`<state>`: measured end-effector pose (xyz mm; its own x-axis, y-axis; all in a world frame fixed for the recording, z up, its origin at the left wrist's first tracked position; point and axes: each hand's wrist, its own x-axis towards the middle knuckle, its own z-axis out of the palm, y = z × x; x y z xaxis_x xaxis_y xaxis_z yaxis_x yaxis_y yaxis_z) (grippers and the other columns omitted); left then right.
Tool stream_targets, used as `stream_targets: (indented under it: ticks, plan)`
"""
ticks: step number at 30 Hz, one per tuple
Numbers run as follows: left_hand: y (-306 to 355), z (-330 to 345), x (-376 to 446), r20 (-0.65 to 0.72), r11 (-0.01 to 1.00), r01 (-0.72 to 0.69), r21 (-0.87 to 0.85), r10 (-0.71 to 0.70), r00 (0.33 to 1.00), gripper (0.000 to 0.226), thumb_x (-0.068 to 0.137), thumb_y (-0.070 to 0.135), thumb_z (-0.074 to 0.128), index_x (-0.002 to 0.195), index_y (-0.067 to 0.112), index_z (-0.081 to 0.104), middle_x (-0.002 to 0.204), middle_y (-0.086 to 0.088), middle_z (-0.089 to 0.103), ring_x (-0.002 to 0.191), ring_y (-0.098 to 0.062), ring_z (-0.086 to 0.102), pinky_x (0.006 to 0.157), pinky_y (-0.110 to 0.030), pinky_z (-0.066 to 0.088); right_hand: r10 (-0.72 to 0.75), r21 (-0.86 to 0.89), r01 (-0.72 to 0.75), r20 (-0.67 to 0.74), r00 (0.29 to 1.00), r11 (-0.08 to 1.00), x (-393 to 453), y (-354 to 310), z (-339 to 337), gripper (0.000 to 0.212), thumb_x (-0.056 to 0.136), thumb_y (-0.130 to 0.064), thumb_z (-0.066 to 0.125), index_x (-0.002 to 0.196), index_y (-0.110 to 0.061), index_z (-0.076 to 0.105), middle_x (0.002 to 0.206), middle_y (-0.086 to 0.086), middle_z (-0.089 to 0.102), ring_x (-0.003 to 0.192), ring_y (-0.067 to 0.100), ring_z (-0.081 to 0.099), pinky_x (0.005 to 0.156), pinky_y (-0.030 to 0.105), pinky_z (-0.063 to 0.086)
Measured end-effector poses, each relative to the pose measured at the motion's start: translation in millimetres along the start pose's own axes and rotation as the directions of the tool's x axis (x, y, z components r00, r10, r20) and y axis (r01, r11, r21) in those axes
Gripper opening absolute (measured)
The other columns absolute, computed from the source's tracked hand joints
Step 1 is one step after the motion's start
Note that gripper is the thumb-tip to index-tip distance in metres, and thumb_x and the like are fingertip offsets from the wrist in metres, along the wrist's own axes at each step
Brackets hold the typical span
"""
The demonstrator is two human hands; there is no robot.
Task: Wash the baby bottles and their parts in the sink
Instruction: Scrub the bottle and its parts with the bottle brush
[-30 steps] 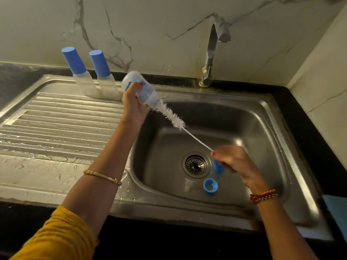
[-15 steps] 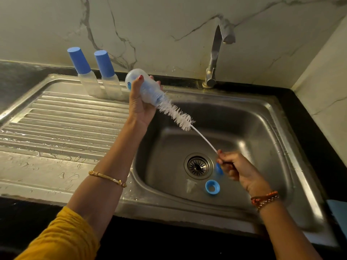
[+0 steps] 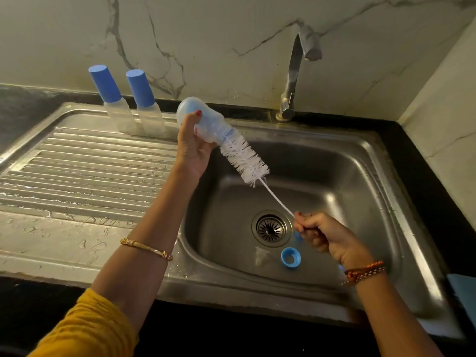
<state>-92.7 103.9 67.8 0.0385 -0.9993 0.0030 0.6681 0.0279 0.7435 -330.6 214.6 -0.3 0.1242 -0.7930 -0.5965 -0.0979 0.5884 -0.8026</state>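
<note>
My left hand (image 3: 192, 148) grips a clear baby bottle (image 3: 206, 123), tilted with its mouth toward the basin, above the left rim of the steel sink (image 3: 360, 150). A white bottle brush (image 3: 244, 159) sticks out of the bottle mouth, most of its bristles outside. My right hand (image 3: 324, 237) grips the brush's thin handle end over the basin. A blue screw ring (image 3: 291, 257) and a clear teat (image 3: 261, 255) lie on the sink floor near the drain (image 3: 271, 228).
Two capped baby bottles (image 3: 113, 99) (image 3: 146, 101) with blue caps stand at the back of the wet ribbed draining board (image 3: 77, 171). The tap (image 3: 296, 73) rises behind the basin, no water running. Marble walls close the back and right side.
My right hand has drawn the brush farther out of the bottle, so more bristles show. The left hand and bottle stay in about the same place.
</note>
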Motion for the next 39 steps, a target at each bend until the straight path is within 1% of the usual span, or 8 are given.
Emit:
stream_targets:
  ticks: [5,11,14,17,22,27,33,39]
  plan:
    - [-3.6,-4.4,1.5,-0.054,0.997,-0.026,-0.071,0.022,0.998,0.126,0.016,0.042,0.089,0.124,0.009,0.035,0.092,-0.006,0.05,0.08,-0.014,0.055,0.067,-0.028,0.055,-0.364,-0.274,0.302,-0.213,0.907,0.913,0.9,4.3,3.1,0.014,0.083,-0.019,0.066,0.07,-0.016,0.061,0.052,-0.009,0.053,0.043,0.0,0.046,0.041,0.012,0.033]
    - [-1.3,-4.2,6.4,-0.183,0.999,-0.038,-0.016,0.035,0.982,0.101,0.055,0.032,0.086,0.135,0.007,0.03,0.106,-0.009,0.047,0.091,-0.018,0.055,0.061,-0.026,0.055,-0.895,-0.848,0.316,-0.343,0.286,0.426,-5.4,8.3,2.8,0.011,0.076,-0.013,0.075,0.07,-0.005,0.07,0.066,0.005,0.066,0.058,0.02,0.06,0.05,0.033,0.048]
    - [-6.2,-10.0,12.9,-0.243,0.999,-0.005,0.053,0.018,0.97,0.069,0.083,0.018,0.064,0.14,0.008,0.027,0.124,-0.016,0.046,0.099,-0.021,0.056,0.069,-0.03,0.057,-0.942,-0.924,0.218,-0.275,0.193,0.315,-6.3,11.7,5.4,0.011,0.08,-0.014,0.071,0.073,-0.007,0.074,0.061,0.006,0.067,0.05,0.022,0.057,0.043,0.031,0.044]
    - [-2.9,-11.3,13.2,-0.234,0.997,0.004,0.08,0.015,0.972,0.066,0.083,0.02,0.064,0.139,0.007,0.031,0.132,-0.019,0.045,0.107,-0.026,0.055,0.077,-0.032,0.057,-0.881,-0.821,0.344,-0.36,0.308,0.456,-5.4,11.7,13.1,0.016,0.083,-0.013,0.068,0.069,-0.007,0.072,0.053,0.003,0.064,0.045,0.02,0.055,0.044,0.03,0.044]
    - [7.9,-7.1,0.7,0.046,0.996,0.04,-0.074,-0.036,0.998,0.115,0.029,0.044,0.091,0.122,0.007,0.035,0.09,-0.007,0.052,0.075,-0.014,0.059,0.061,-0.026,0.054,-0.028,0.191,0.042,-0.076,0.997,0.981,-0.6,-4.7,6.6,0.04,0.094,-0.027,0.046,0.055,-0.015,0.05,0.037,-0.01,0.033,0.028,0.001,0.025,0.027,0.012,0.017]
    - [8.8,-2.7,-5.5,-0.156,0.99,-0.004,-0.14,-0.018,0.988,0.087,0.063,0.026,0.077,0.135,0.005,0.032,0.096,-0.009,0.053,0.08,-0.017,0.058,0.057,-0.027,0.055,-0.315,-0.103,0.298,-0.245,0.917,0.949,-4.7,-2.2,3.1,0.023,0.082,-0.029,0.064,0.066,-0.013,0.063,0.045,-0.006,0.049,0.035,0.001,0.039,0.034,0.011,0.029]
    - [7.7,-11.6,-2.0,-0.282,0.999,0.007,0.054,0.008,0.959,0.058,0.087,0.023,0.06,0.137,0.011,0.033,0.126,-0.014,0.048,0.11,-0.027,0.055,0.079,-0.033,0.055,-0.874,-0.831,0.298,-0.39,0.291,0.47,-14.6,1.3,4.4,0.009,0.083,-0.014,0.067,0.081,-0.007,0.073,0.062,0.006,0.067,0.053,0.021,0.059,0.049,0.033,0.048]
    - [2.7,-15.4,-10.3,-0.25,0.985,0.0,0.175,0.045,0.967,0.047,0.087,0.016,0.059,0.129,0.01,0.041,0.11,-0.008,0.052,0.103,-0.022,0.057,0.072,-0.027,0.055,-0.286,-0.267,0.208,-0.301,0.91,0.941,-24.7,-2.7,4.5,0.035,0.092,-0.026,0.053,0.059,-0.016,0.057,0.043,-0.007,0.045,0.038,0.004,0.038,0.038,0.014,0.029]
